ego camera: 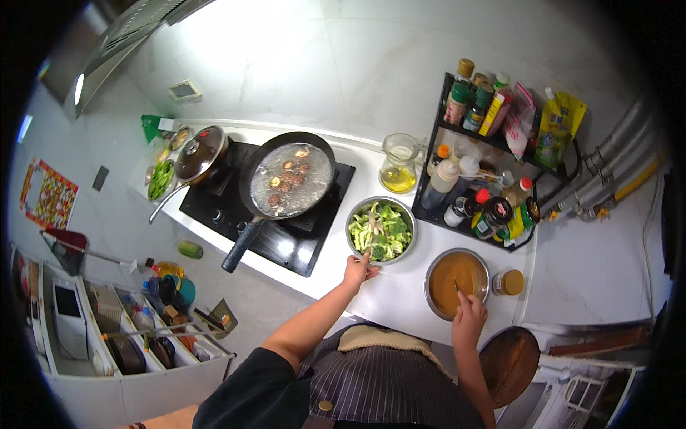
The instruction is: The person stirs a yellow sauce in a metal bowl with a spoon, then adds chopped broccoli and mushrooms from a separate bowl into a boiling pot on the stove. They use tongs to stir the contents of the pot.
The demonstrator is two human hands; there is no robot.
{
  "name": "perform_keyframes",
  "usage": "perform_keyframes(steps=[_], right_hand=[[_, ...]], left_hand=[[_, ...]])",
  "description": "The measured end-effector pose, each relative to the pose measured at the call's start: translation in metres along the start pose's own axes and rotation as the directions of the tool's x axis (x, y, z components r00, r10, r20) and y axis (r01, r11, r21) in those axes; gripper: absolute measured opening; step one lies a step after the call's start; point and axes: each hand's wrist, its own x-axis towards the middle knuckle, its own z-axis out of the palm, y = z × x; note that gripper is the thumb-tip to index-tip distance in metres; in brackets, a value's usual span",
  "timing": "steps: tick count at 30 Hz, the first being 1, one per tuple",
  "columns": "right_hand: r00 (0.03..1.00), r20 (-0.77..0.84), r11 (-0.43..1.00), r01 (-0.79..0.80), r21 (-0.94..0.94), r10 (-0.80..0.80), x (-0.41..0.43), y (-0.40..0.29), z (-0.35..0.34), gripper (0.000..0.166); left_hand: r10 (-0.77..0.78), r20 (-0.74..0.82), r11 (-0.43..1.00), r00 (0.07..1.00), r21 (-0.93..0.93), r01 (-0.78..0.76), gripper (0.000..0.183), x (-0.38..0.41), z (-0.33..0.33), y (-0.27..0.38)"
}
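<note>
My left hand [358, 274] pinches the near rim of a steel bowl [411, 240], with the thumb over the edge. Cut broccoli [394, 230] fills this bowl, along with some pale pieces. To its right, my right hand [469, 313] holds a thin utensil whose lower end dips into brown liquid [453, 279]. The utensil's kind cannot be made out. That liquid sits in a second steel bowl [429, 292] near the counter's front edge. Close by on the right is a jar with a golden-brown lid [512, 282].
A wok [249, 182] of bubbling water with mushrooms [289, 177] stands on the black hob [278, 252], its handle jutting forward. Left of it is a lidded pan [201, 153]. A glass oil jug [399, 166] and a rack of condiments [437, 214] stand behind the bowls.
</note>
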Motion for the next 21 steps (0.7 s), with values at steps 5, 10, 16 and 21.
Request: perform_keyframes(steps=[5,10,16,21], right_hand=[[0.977,-0.011,0.955,0.211,0.209,-0.213,0.011,-0.037,0.001,0.029],[0.954,0.06,0.915,0.261,0.306,-0.293,0.019,-0.067,0.017,0.025],[0.965,0.132,0.911,0.161,0.379,-0.225,0.021,-0.104,0.051,0.03],[0.962,0.27,0.908,-0.072,0.413,-0.047,0.029,-0.137,0.105,0.039]], left_hand=[[0.061,0.001,0.995,0.998,-0.073,-0.061,0.014,0.007,-0.017,-0.005],[0.017,-0.027,0.999,1.0,-0.05,-0.018,0.01,0.007,-0.054,-0.003],[0.023,0.047,1.0,0.999,0.007,-0.023,0.015,0.002,-0.122,0.0],[-0.096,0.237,0.985,0.967,0.162,0.058,0.015,-0.013,-0.162,0.029]])
